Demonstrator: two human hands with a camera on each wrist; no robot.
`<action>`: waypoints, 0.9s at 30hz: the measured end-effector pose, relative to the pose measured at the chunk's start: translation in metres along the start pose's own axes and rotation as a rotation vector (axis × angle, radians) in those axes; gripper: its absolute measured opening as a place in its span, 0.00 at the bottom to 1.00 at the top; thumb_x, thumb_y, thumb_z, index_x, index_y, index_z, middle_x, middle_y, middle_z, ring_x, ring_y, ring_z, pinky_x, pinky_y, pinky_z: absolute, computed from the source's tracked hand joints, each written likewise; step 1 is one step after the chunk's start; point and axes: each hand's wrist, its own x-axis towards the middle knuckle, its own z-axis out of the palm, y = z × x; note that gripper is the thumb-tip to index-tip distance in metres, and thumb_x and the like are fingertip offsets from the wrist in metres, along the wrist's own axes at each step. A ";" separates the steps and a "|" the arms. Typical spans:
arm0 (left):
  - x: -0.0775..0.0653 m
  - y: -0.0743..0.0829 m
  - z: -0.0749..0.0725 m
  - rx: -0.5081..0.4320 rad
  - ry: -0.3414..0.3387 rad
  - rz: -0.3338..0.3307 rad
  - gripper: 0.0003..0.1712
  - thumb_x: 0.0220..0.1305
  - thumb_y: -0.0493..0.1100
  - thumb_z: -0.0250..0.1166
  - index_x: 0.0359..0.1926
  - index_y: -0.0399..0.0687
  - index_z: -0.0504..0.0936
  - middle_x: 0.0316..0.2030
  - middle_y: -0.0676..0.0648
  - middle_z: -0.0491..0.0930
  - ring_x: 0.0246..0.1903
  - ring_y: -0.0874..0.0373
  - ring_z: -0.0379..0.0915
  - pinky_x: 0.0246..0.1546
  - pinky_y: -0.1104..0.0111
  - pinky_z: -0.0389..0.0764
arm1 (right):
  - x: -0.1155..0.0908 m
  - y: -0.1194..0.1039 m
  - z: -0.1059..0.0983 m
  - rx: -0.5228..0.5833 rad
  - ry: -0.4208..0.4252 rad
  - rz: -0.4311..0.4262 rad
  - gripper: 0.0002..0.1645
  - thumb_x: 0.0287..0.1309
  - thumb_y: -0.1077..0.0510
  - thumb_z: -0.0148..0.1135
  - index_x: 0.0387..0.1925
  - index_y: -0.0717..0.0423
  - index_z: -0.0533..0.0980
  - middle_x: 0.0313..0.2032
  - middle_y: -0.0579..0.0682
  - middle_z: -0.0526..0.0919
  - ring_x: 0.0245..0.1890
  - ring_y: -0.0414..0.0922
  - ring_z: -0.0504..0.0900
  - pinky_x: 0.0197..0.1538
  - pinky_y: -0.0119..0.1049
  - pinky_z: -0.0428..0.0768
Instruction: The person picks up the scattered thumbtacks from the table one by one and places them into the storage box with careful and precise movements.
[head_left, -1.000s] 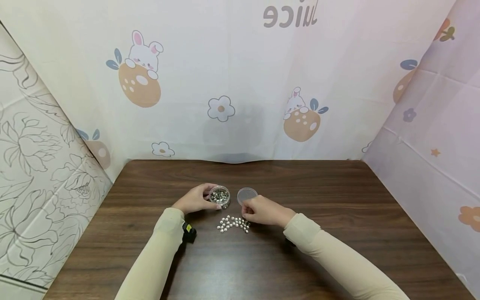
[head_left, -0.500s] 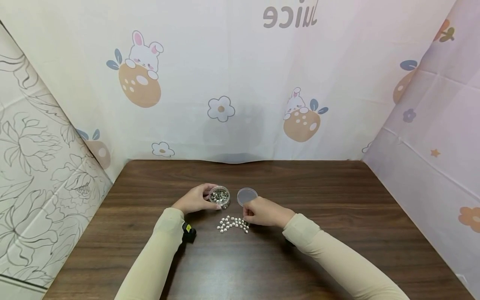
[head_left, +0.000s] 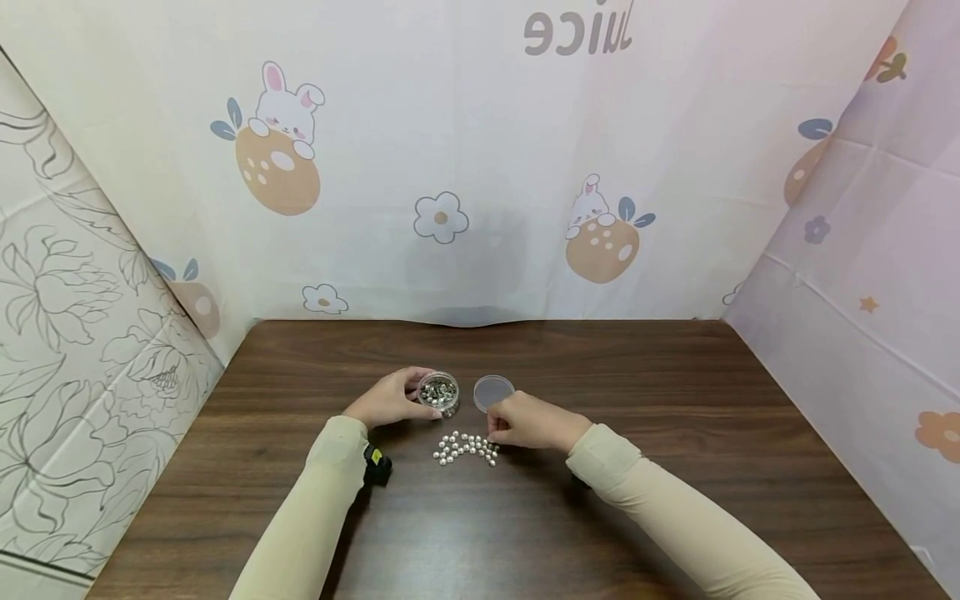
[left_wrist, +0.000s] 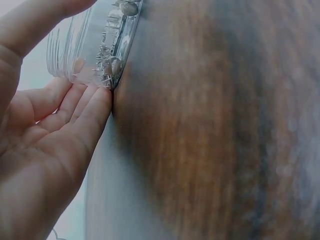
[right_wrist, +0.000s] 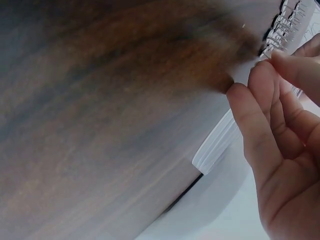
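My left hand (head_left: 393, 398) holds a clear round plastic jar (head_left: 450, 409) on the table, thumb on the near side and fingers around the far side. Silver thumbtacks (head_left: 437, 389) fill part of it; in the left wrist view the jar (left_wrist: 67, 47) shows its ridged screw neck. In front of the jar lies a loose cluster of several thumbtacks (head_left: 452, 448), their pins pointing up in the right wrist view. At the cluster's right end my right hand (head_left: 534, 421) pinches a thumbtack between thumb and forefinger, the tack mostly hidden by the fingertips.
A clear round lid (head_left: 492, 390) lies flat just behind my right hand; its ridged edge (right_wrist: 212, 150) shows in the right wrist view. The dark wooden table (head_left: 600, 367) meets a printed curtain (head_left: 495, 275) at the back. A black wrist device (head_left: 378, 467) sits under my left wrist.
My right hand has shifted very slightly at the right end of the thumbtack cluster. The left hand and the jar stay in place.
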 end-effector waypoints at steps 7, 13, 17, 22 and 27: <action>0.000 -0.001 0.000 0.014 0.001 0.002 0.42 0.40 0.53 0.78 0.58 0.54 0.71 0.51 0.52 0.75 0.52 0.61 0.69 0.58 0.62 0.73 | 0.001 0.000 0.001 -0.010 0.004 0.002 0.09 0.57 0.57 0.63 0.23 0.48 0.75 0.20 0.37 0.77 0.21 0.30 0.72 0.26 0.27 0.77; -0.001 0.001 0.000 0.004 0.000 0.005 0.43 0.40 0.52 0.77 0.59 0.52 0.70 0.52 0.50 0.75 0.52 0.60 0.69 0.57 0.61 0.73 | 0.001 0.000 0.001 -0.004 0.000 0.013 0.08 0.58 0.57 0.61 0.24 0.49 0.76 0.21 0.37 0.77 0.20 0.30 0.72 0.25 0.27 0.76; -0.001 0.001 0.000 -0.004 -0.002 0.022 0.43 0.40 0.51 0.77 0.59 0.49 0.69 0.52 0.47 0.75 0.53 0.57 0.69 0.57 0.58 0.74 | 0.002 0.001 0.000 -0.001 0.000 0.020 0.08 0.59 0.57 0.60 0.25 0.49 0.76 0.21 0.38 0.76 0.19 0.31 0.70 0.24 0.27 0.75; 0.000 0.000 0.000 -0.009 -0.007 0.026 0.44 0.40 0.52 0.77 0.59 0.49 0.69 0.53 0.47 0.74 0.53 0.57 0.69 0.58 0.59 0.73 | 0.006 0.000 -0.003 0.027 -0.020 0.043 0.07 0.60 0.57 0.60 0.25 0.49 0.76 0.21 0.38 0.76 0.19 0.32 0.70 0.24 0.28 0.74; -0.005 0.008 -0.001 -0.017 -0.012 0.039 0.43 0.43 0.49 0.77 0.60 0.45 0.69 0.53 0.44 0.74 0.53 0.55 0.69 0.58 0.58 0.73 | 0.012 -0.001 -0.005 0.052 -0.007 0.039 0.07 0.60 0.57 0.59 0.26 0.49 0.76 0.21 0.38 0.77 0.19 0.32 0.69 0.23 0.28 0.74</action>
